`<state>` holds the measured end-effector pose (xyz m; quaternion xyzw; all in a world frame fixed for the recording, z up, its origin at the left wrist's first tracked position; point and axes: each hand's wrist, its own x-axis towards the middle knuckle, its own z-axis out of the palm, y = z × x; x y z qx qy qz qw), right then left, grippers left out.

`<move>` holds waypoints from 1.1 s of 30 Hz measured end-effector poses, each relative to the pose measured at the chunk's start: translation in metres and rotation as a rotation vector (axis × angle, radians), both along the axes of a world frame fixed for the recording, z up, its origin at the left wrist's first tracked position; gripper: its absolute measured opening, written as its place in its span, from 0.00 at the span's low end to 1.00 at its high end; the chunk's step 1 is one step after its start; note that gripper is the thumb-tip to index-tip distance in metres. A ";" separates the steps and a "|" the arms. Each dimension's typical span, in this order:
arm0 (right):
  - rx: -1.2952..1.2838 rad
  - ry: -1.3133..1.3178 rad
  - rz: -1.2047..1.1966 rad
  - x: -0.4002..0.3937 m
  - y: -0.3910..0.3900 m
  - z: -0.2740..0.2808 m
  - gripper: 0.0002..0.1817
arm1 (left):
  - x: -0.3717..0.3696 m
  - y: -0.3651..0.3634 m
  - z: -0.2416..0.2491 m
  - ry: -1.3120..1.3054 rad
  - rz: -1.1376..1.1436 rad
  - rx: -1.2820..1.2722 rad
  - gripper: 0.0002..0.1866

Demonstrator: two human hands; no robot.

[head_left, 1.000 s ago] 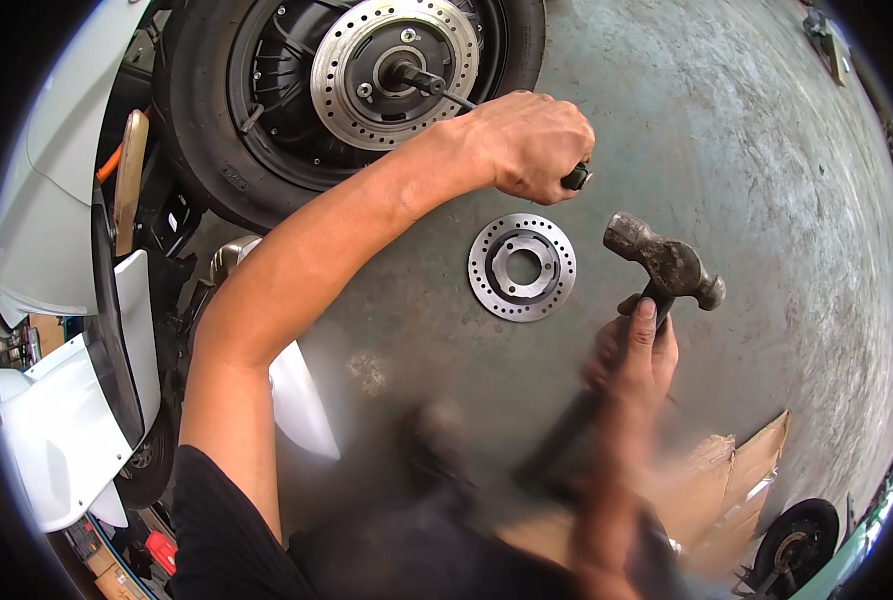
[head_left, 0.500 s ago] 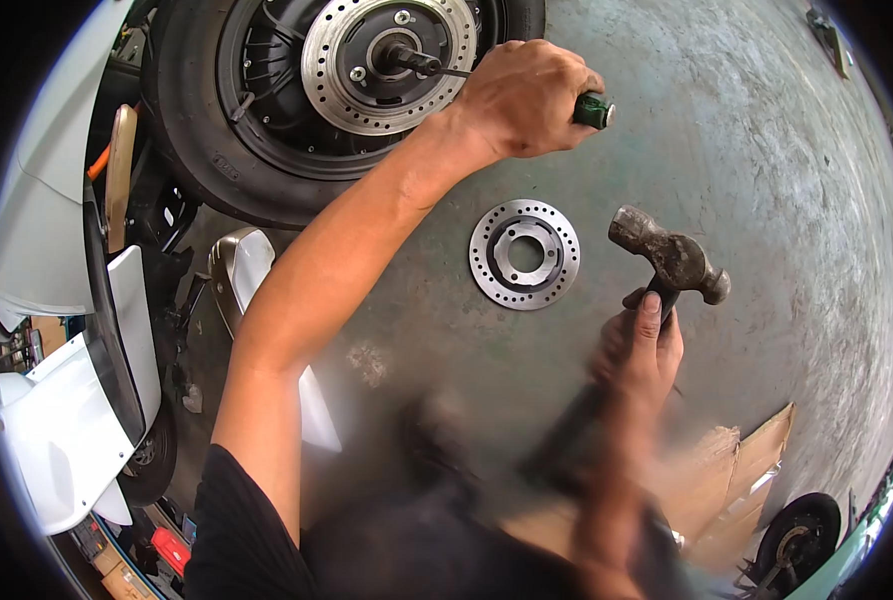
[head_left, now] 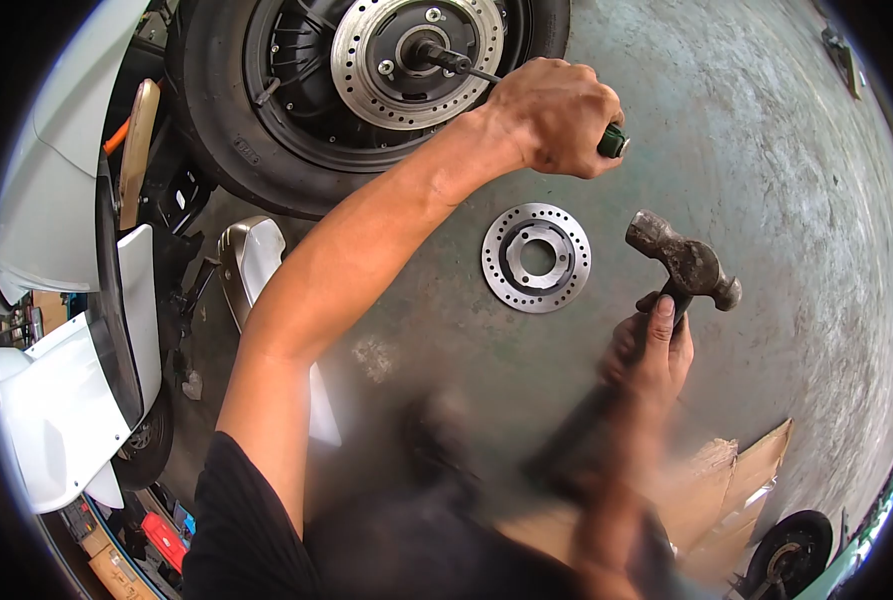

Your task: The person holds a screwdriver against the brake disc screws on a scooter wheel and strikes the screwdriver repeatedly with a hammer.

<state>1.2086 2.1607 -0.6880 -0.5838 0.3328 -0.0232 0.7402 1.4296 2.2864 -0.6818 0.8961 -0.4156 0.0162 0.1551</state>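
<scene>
My left hand (head_left: 558,117) is wrapped round the green handle (head_left: 613,141) of a screwdriver. Its thin shaft points left toward the hub of the wheel (head_left: 256,160), beside the perforated brake disc (head_left: 354,70) mounted there. Whether the tip touches the hub is hard to tell. Lower right, my right hand (head_left: 658,345) grips a ball-peen hammer (head_left: 688,262) by its handle near the head, which is held up clear of the screwdriver. A loose brake disc (head_left: 576,262) lies flat on the floor between my two hands.
White body panels (head_left: 56,410) and black frame parts stand on the left. A silver and white part (head_left: 251,262) lies under my left arm. Cardboard (head_left: 756,465) and a small wheel (head_left: 791,550) are at the lower right.
The wheel, the loose disc and both hands sit slightly farther right in view, as the camera has shifted. Both hands keep their holds on the screwdriver and hammer.
</scene>
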 end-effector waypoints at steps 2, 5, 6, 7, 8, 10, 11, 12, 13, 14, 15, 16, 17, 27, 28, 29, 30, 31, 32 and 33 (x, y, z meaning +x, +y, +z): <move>-0.008 -0.007 0.009 0.001 0.001 -0.001 0.23 | 0.001 -0.001 -0.004 -0.019 -0.039 -0.033 0.13; -0.009 -0.015 0.010 0.002 0.005 0.002 0.23 | 0.002 -0.001 -0.004 0.035 -0.035 0.009 0.13; -0.011 -0.019 0.013 0.003 0.006 0.002 0.23 | 0.002 0.000 -0.004 0.030 -0.032 0.007 0.13; -0.017 -0.023 0.010 0.004 0.007 0.002 0.23 | 0.002 0.000 -0.003 0.044 -0.039 0.024 0.13; -0.024 -0.025 0.006 0.004 0.007 0.002 0.23 | 0.001 0.000 -0.002 0.060 -0.047 0.040 0.13; -0.020 -0.031 0.005 0.006 0.008 0.003 0.23 | 0.001 0.001 0.000 0.055 -0.058 0.036 0.13; -0.013 -0.036 0.002 0.007 0.009 0.004 0.23 | 0.001 0.002 0.001 0.051 -0.070 0.035 0.13; -0.014 -0.039 0.003 0.008 0.009 0.004 0.23 | 0.002 0.002 0.000 0.048 -0.070 0.035 0.13; -0.021 -0.046 0.004 0.009 0.011 0.005 0.23 | 0.002 0.003 -0.003 0.046 -0.090 0.024 0.13; -0.028 -0.053 0.006 0.010 0.011 0.006 0.23 | 0.002 0.003 -0.002 0.044 -0.108 0.012 0.12; -0.028 -0.053 0.009 0.010 0.012 0.006 0.23 | 0.001 0.003 -0.001 0.044 -0.105 0.012 0.12; -0.025 -0.056 0.009 0.011 0.013 0.007 0.23 | 0.000 0.002 0.001 0.061 -0.102 0.029 0.12; -0.021 -0.060 0.008 0.012 0.014 0.007 0.23 | -0.001 0.002 0.003 0.077 -0.100 0.046 0.11; -0.016 -0.055 0.006 0.014 0.017 0.005 0.22 | 0.001 0.004 0.002 0.073 -0.121 0.006 0.11; -0.005 -0.058 0.001 0.014 0.017 0.006 0.22 | 0.002 0.004 0.001 0.073 -0.131 0.001 0.11; 0.007 -0.061 -0.003 0.014 0.017 0.006 0.22 | 0.001 0.004 0.002 0.074 -0.140 -0.004 0.11; 0.007 -0.062 -0.004 0.014 0.017 0.006 0.22 | 0.001 0.004 0.003 0.073 -0.141 -0.004 0.11; 0.001 -0.064 -0.002 0.014 0.017 0.007 0.22 | 0.000 0.003 0.004 0.090 -0.133 0.007 0.11; -0.006 -0.066 -0.001 0.014 0.017 0.007 0.22 | -0.001 0.003 0.005 0.106 -0.126 0.017 0.11; -0.007 -0.068 0.000 0.015 0.018 0.007 0.22 | 0.000 0.004 0.004 0.104 -0.125 0.016 0.11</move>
